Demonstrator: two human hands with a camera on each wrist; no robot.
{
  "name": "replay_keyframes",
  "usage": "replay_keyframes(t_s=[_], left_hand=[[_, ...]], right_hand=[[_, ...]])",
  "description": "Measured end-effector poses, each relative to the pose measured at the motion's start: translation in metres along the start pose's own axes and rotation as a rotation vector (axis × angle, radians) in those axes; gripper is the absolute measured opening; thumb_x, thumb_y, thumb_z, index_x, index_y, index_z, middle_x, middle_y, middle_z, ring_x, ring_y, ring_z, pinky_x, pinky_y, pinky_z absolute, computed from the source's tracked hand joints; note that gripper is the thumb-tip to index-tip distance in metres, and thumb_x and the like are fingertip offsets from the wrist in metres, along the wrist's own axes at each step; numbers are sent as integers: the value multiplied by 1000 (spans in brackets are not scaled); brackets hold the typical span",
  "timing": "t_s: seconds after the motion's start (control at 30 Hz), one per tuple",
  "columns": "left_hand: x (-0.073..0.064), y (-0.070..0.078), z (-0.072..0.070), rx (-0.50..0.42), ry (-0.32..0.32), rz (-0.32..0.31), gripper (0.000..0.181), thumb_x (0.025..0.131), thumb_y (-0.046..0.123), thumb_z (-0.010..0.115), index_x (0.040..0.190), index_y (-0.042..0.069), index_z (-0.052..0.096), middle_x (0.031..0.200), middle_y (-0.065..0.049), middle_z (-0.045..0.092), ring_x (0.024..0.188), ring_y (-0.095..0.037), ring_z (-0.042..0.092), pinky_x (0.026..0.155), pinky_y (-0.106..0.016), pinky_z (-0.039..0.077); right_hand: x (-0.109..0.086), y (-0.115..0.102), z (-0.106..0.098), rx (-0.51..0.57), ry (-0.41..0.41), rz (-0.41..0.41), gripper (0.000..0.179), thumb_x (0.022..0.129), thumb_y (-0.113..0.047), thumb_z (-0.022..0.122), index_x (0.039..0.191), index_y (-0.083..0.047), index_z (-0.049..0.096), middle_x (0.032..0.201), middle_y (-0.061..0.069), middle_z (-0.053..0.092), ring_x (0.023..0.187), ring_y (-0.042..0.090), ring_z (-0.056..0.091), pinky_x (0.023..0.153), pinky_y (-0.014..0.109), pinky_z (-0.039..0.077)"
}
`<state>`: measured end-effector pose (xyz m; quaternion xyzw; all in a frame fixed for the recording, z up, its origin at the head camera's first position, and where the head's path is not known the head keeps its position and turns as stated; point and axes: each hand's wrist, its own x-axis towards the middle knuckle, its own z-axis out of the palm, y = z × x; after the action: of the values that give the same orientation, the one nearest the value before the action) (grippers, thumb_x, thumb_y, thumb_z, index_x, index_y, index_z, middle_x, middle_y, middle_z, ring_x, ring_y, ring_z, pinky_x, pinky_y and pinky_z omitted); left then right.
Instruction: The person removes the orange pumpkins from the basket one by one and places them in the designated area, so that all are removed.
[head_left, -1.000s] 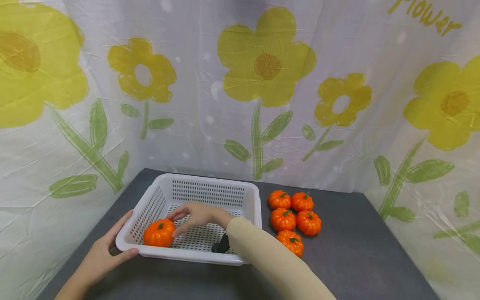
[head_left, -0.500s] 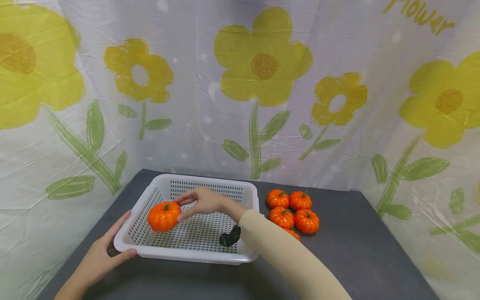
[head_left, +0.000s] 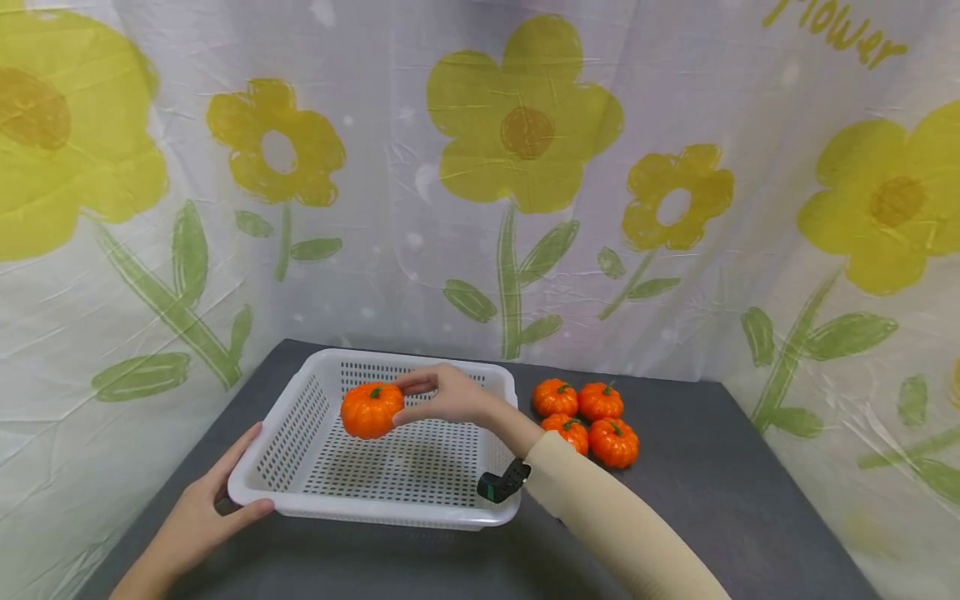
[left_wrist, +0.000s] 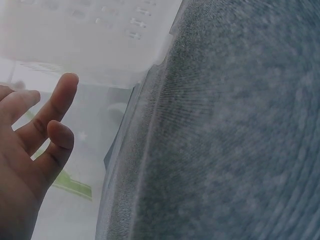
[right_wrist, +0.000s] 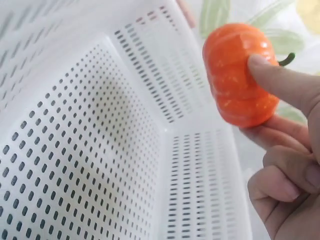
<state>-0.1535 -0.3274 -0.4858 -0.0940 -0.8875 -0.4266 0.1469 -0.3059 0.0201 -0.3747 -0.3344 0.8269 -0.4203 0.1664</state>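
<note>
A white perforated plastic basket (head_left: 258, 492) sits on the dark table. My left hand (head_left: 197, 508) holds its near left corner, thumb at the front rim and fingers along the left side. The left wrist view shows the loosely bent fingers (left_wrist: 62, 97) beside the basket's pale outer wall (left_wrist: 100, 55). Over the basket, my right hand (head_left: 453, 396) pinches a small orange pumpkin (head_left: 371, 410) with a green stem. In the right wrist view the thumb presses one side of the pumpkin (right_wrist: 235, 75), with fingers underneath and the others curled.
Several more orange pumpkins (head_left: 613, 442) stand together on the table (head_left: 697, 500), right of the basket; the right sleeve (head_left: 615, 517) partly covers the group. A black device (head_left: 504, 482) is at the right wrist. Behind the table hangs a flower-printed curtain (head_left: 405, 275).
My right hand has lifted the pumpkin from the left part of the basket and carried it up and to the right. The left hand stays at the basket's corner.
</note>
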Motion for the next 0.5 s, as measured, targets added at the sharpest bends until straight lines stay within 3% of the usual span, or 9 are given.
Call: replay_keyframes(t_s=[0.27,0.5], left_hand=[[-4,-3,-1,3,-2,8,103,86,11,87,170,20,27,128,41,47,99,8,61,71,-24,52],[-1,-2,1,-1,-3,7,103,86,11,87,170,20,27,129,38,48,100,8,61,71,-24,53]], right_hand=[[-31,6,-4,33,73,-11,58,88,-29,87,141,-14,70,135,2,73,129,25,66,95,33,58],[-63,11,-19,74,167,4,56,90,-27,87,142,-13,69,137,6,72,128,27,67,97,39,59]])
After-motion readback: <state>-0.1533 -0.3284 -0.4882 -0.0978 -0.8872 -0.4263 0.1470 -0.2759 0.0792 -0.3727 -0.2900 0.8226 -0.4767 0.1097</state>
